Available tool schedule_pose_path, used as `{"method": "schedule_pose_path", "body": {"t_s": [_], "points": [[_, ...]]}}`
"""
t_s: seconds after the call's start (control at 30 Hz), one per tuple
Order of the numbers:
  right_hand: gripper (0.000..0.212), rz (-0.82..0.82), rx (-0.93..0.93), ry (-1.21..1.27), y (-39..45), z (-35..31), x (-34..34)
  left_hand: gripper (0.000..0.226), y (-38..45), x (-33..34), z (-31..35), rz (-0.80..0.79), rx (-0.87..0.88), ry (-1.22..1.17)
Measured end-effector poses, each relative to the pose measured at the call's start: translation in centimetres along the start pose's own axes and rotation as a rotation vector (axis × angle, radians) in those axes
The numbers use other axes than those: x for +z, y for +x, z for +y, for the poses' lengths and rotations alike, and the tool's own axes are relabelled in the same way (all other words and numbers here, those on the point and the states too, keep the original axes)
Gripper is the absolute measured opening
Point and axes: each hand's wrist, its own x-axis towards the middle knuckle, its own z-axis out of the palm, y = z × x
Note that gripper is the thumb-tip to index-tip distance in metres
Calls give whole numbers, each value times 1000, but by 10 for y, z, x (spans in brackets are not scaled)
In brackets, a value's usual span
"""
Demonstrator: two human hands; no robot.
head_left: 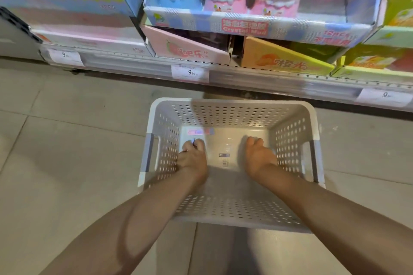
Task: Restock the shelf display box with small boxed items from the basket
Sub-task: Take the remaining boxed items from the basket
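A white perforated basket [292, 138] stands on the floor below the shelf. Both my hands reach down into it. My left hand [192, 157] is at the left of the basket's bottom, its fingers curled round a small pale boxed item [194, 140] that it mostly hides. Another small flat box [199, 132] with pink print lies just beyond it. My right hand [259, 156] lies at the right of the bottom with its fingers bent down; I see nothing in it. On the shelf stand a pink display box [190, 49] and an orange display box [281, 60].
A blue display tray [245, 25] of pink and clear domed toys sits on top of the two display boxes. Price tags line the shelf edge [190, 72]. A barcode sticker [224, 160] lies on the basket's bottom. Grey tiled floor surrounds the basket.
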Motion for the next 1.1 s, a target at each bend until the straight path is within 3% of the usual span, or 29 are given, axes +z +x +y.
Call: {"method": "schedule_pose_path", "body": {"t_s": [0.23,0.4,0.57,0.83,1.1], "points": [[46,30,-77,16,-1,-10,10,71,-1,7,4,-36,-9,46],[53,50,-99,-30,-4,-11,9,65,0,11,1,5,44,37],[42,118,-166,-46,-2,-18,10,51,5,6,-6,35,111,-3],[54,112,-486,85,18,-46,-20,50,0,-14,-15,17,193,-165],[39,241,-475,-9,27,-71,-25,51,-10,-35,-25,-1,243,-223]]}}
